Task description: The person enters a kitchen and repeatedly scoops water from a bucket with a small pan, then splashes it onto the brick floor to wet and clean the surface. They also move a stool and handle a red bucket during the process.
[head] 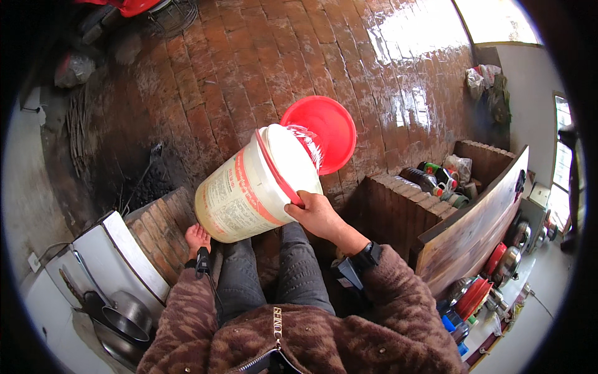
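A large white plastic bucket with printed writing is tilted in front of my legs, its mouth turned away to the upper right. Water streams from its rim into a red plastic basin on the floor. My right hand grips the red handle at the bucket's near side. Against the lower end of the bucket, my left hand supports the base; part of that hand is hidden behind it.
Brick flooring looks wet towards the upper right. To the right stand a low brick enclosure holding several bottles and a wooden board. A tiled stove with a metal ladle is at the left, near dark ash.
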Tool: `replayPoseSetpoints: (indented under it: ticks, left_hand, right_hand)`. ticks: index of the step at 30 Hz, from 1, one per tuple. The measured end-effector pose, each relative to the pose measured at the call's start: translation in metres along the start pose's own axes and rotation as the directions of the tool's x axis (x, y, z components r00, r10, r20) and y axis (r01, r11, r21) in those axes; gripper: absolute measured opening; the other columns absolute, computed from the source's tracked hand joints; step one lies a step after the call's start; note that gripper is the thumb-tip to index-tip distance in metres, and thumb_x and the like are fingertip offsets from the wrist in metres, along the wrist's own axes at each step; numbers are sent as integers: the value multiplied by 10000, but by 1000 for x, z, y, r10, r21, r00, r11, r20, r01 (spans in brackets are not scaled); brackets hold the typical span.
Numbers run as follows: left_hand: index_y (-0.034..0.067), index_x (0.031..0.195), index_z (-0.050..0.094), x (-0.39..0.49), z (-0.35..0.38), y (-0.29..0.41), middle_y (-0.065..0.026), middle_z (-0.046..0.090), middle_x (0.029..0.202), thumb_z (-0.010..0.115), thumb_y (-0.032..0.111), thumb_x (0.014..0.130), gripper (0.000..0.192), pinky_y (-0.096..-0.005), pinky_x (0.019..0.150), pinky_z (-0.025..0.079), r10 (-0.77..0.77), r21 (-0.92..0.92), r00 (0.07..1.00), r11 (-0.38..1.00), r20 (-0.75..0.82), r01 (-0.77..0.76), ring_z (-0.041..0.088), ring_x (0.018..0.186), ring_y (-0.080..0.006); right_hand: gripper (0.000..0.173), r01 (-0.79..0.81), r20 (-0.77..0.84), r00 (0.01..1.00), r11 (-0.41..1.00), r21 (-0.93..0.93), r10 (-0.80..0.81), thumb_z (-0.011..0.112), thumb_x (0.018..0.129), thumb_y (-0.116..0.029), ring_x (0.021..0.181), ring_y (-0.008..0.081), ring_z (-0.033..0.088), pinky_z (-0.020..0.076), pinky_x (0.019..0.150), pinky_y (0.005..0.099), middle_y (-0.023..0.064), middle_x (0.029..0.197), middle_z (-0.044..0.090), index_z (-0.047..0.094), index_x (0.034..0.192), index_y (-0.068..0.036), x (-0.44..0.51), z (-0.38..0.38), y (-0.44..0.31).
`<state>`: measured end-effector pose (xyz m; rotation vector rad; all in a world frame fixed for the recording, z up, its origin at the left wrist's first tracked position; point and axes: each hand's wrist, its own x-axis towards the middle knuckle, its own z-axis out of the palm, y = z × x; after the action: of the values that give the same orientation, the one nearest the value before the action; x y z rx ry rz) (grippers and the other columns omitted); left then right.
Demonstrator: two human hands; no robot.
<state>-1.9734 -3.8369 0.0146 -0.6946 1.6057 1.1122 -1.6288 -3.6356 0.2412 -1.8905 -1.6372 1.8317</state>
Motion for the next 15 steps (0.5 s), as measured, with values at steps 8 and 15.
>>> replayPoseSetpoints:
  ticks: [8, 15]
  left_hand:
    - [76, 819, 549, -10, 5, -2, -18, 551, 842, 523, 248, 777, 179, -336, 794, 425, -21, -27, 1000, 999, 8, 21, 514, 796, -182]
    - [80, 841, 545, -14, 8, -3, -18, 546, 881, 529, 270, 773, 202, -354, 846, 413, -28, -12, 1000, 1000, 3, 28, 511, 855, -186]
  right_hand:
    - [303, 28, -42, 999, 999, 34, -26, 560, 780, -236, 672, 322, 597, 455, 636, 378, 230, 673, 574, 568, 805, 66, 7, 0, 11]
    - [311, 8, -4, 1000, 999, 32, -8, 552, 779, -263, 685, 350, 601, 458, 649, 399, 242, 679, 576, 564, 790, 47, 11, 9, 18]
